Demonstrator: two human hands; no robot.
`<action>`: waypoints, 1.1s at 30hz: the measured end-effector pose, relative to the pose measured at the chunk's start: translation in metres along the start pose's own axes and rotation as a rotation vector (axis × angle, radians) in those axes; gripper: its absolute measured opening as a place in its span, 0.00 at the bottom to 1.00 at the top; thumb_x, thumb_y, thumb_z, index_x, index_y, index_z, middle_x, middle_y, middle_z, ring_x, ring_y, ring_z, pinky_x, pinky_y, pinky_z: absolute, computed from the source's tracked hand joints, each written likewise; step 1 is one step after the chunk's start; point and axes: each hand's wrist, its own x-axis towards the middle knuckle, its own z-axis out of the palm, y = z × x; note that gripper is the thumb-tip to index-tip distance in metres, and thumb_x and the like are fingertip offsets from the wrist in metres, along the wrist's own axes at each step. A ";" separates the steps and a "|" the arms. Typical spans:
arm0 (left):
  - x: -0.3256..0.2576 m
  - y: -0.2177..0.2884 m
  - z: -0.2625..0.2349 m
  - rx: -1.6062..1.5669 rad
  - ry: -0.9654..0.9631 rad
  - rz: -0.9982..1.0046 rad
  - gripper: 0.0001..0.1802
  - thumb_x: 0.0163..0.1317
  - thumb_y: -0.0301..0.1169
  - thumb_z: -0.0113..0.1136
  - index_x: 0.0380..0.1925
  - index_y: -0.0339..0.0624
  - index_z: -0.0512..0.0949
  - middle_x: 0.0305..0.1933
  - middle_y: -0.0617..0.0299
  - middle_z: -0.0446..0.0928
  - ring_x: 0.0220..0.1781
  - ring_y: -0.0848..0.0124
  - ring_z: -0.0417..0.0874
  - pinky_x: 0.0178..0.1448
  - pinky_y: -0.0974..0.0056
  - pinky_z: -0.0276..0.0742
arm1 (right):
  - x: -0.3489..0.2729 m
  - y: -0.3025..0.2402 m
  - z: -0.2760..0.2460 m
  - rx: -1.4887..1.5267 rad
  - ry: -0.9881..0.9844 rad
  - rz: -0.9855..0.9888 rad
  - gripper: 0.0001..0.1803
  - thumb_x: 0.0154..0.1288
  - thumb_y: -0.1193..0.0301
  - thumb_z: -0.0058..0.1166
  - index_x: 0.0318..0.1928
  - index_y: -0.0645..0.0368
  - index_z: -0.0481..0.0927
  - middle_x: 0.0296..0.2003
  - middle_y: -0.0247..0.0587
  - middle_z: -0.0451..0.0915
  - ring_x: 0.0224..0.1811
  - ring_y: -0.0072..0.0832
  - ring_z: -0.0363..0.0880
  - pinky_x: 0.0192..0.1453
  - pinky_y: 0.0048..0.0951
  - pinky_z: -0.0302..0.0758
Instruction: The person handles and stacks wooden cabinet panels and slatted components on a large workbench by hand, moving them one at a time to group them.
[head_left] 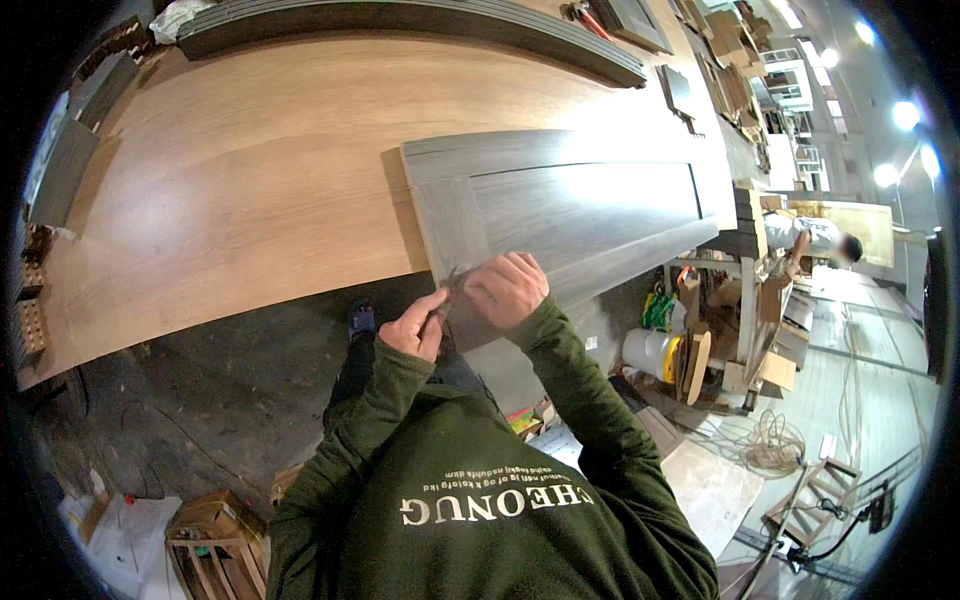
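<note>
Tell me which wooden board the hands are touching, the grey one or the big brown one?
The grey panelled board. The left hand and right hand are both at its near corner. The big brown board lies under it, untouched.

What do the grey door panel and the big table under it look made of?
Door panel: seemingly wood or board with a matte grey woodgrain finish; streaky grain shows. Table: light brown wood-look top, smooth with a slight sheen; veneer or laminate, cannot tell which.
</note>
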 end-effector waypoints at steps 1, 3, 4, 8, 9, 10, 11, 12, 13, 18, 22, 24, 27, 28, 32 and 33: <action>0.000 -0.003 0.002 -0.002 0.057 0.079 0.19 0.57 0.25 0.51 0.49 0.49 0.75 0.38 0.53 0.80 0.29 0.67 0.82 0.31 0.69 0.74 | 0.002 -0.002 0.001 -0.002 0.007 -0.010 0.05 0.45 0.70 0.59 0.26 0.51 0.77 0.28 0.28 0.75 0.32 0.30 0.74 0.42 0.30 0.69; 0.003 -0.003 0.008 -0.021 0.097 0.129 0.18 0.56 0.24 0.51 0.49 0.49 0.75 0.39 0.54 0.80 0.28 0.66 0.82 0.31 0.68 0.74 | 0.002 0.002 0.001 -0.009 0.028 -0.033 0.05 0.45 0.69 0.59 0.26 0.50 0.77 0.27 0.28 0.74 0.31 0.30 0.73 0.39 0.30 0.68; 0.006 -0.002 0.013 -0.037 0.081 0.100 0.18 0.56 0.24 0.51 0.48 0.49 0.75 0.39 0.54 0.80 0.28 0.66 0.82 0.31 0.68 0.74 | 0.000 0.006 0.000 -0.013 0.042 -0.046 0.06 0.46 0.68 0.60 0.26 0.49 0.76 0.27 0.28 0.73 0.31 0.30 0.73 0.38 0.31 0.67; 0.011 0.003 0.013 0.018 0.083 0.192 0.18 0.56 0.25 0.51 0.48 0.49 0.75 0.40 0.55 0.79 0.30 0.64 0.82 0.32 0.67 0.75 | -0.001 0.012 -0.003 -0.003 0.055 -0.053 0.06 0.47 0.67 0.60 0.26 0.49 0.76 0.27 0.28 0.73 0.30 0.30 0.72 0.36 0.31 0.67; 0.010 0.003 0.012 0.040 0.079 0.185 0.18 0.55 0.25 0.51 0.48 0.49 0.75 0.40 0.55 0.79 0.30 0.64 0.82 0.33 0.67 0.75 | -0.001 0.012 -0.002 0.000 0.060 -0.057 0.06 0.47 0.67 0.60 0.26 0.49 0.76 0.27 0.28 0.73 0.30 0.30 0.73 0.37 0.31 0.67; 0.008 0.003 0.010 0.062 0.076 0.178 0.18 0.55 0.25 0.51 0.48 0.49 0.75 0.40 0.55 0.79 0.31 0.64 0.82 0.33 0.67 0.75 | -0.001 0.011 -0.002 0.003 0.066 -0.060 0.06 0.47 0.67 0.60 0.26 0.49 0.76 0.27 0.28 0.73 0.31 0.30 0.73 0.37 0.31 0.67; 0.007 0.003 0.009 0.085 0.072 0.171 0.19 0.55 0.25 0.51 0.48 0.50 0.75 0.40 0.55 0.79 0.31 0.63 0.82 0.34 0.67 0.75 | -0.001 0.011 -0.001 0.005 0.071 -0.063 0.06 0.47 0.67 0.60 0.26 0.49 0.76 0.27 0.28 0.73 0.31 0.30 0.73 0.37 0.31 0.67; 0.007 0.001 0.011 0.053 0.079 0.157 0.19 0.55 0.25 0.51 0.48 0.50 0.75 0.40 0.55 0.79 0.31 0.63 0.82 0.34 0.67 0.75 | 0.000 0.009 -0.001 0.005 0.068 -0.054 0.05 0.47 0.68 0.59 0.26 0.50 0.76 0.27 0.28 0.74 0.31 0.29 0.73 0.38 0.30 0.68; 0.007 -0.002 0.015 0.022 0.086 0.144 0.19 0.55 0.25 0.51 0.48 0.50 0.75 0.40 0.55 0.79 0.31 0.63 0.82 0.34 0.67 0.75 | 0.001 0.006 -0.003 0.004 0.064 -0.044 0.05 0.46 0.69 0.59 0.25 0.51 0.77 0.27 0.27 0.75 0.31 0.29 0.74 0.39 0.30 0.68; 0.008 0.004 0.013 0.038 0.063 0.139 0.19 0.55 0.25 0.51 0.49 0.51 0.75 0.40 0.55 0.79 0.31 0.63 0.82 0.34 0.67 0.75 | -0.001 0.008 -0.002 0.036 0.056 -0.037 0.06 0.47 0.68 0.60 0.27 0.50 0.76 0.28 0.28 0.74 0.32 0.30 0.74 0.40 0.32 0.69; 0.006 0.011 0.006 0.089 0.027 0.080 0.19 0.55 0.25 0.52 0.48 0.52 0.75 0.39 0.54 0.79 0.29 0.63 0.82 0.32 0.66 0.75 | -0.006 0.016 -0.004 0.042 0.062 -0.035 0.06 0.47 0.68 0.60 0.27 0.50 0.76 0.28 0.30 0.73 0.33 0.32 0.74 0.41 0.34 0.69; 0.005 0.012 0.006 0.085 0.035 0.071 0.19 0.55 0.26 0.52 0.48 0.52 0.75 0.38 0.54 0.79 0.27 0.63 0.81 0.30 0.66 0.74 | -0.007 0.016 -0.005 0.032 0.053 -0.034 0.06 0.47 0.69 0.59 0.27 0.51 0.76 0.28 0.30 0.73 0.33 0.32 0.73 0.41 0.34 0.69; 0.006 0.005 0.012 0.051 0.074 0.112 0.18 0.55 0.26 0.53 0.48 0.53 0.75 0.36 0.53 0.79 0.25 0.61 0.80 0.28 0.64 0.74 | -0.006 0.013 -0.005 0.010 0.045 -0.030 0.06 0.47 0.69 0.59 0.27 0.51 0.76 0.28 0.30 0.73 0.33 0.33 0.73 0.40 0.34 0.68; 0.008 0.001 0.015 0.046 0.075 0.123 0.18 0.55 0.26 0.53 0.48 0.53 0.75 0.35 0.53 0.79 0.25 0.60 0.80 0.28 0.64 0.73 | -0.005 0.012 -0.005 0.007 0.043 -0.027 0.06 0.48 0.69 0.59 0.27 0.51 0.76 0.28 0.30 0.73 0.33 0.33 0.73 0.40 0.34 0.68; 0.010 -0.001 0.016 0.081 0.050 0.109 0.18 0.56 0.28 0.52 0.48 0.54 0.75 0.33 0.52 0.78 0.25 0.57 0.80 0.28 0.63 0.74 | -0.006 0.016 -0.005 0.013 0.040 -0.033 0.05 0.49 0.68 0.58 0.27 0.51 0.76 0.28 0.30 0.73 0.33 0.33 0.73 0.39 0.33 0.67; 0.009 0.002 0.014 0.090 0.042 0.098 0.18 0.56 0.28 0.52 0.48 0.54 0.75 0.33 0.51 0.78 0.26 0.57 0.80 0.28 0.62 0.74 | -0.007 0.016 -0.004 0.015 0.032 -0.028 0.05 0.48 0.68 0.58 0.27 0.51 0.76 0.28 0.30 0.73 0.32 0.33 0.73 0.39 0.33 0.67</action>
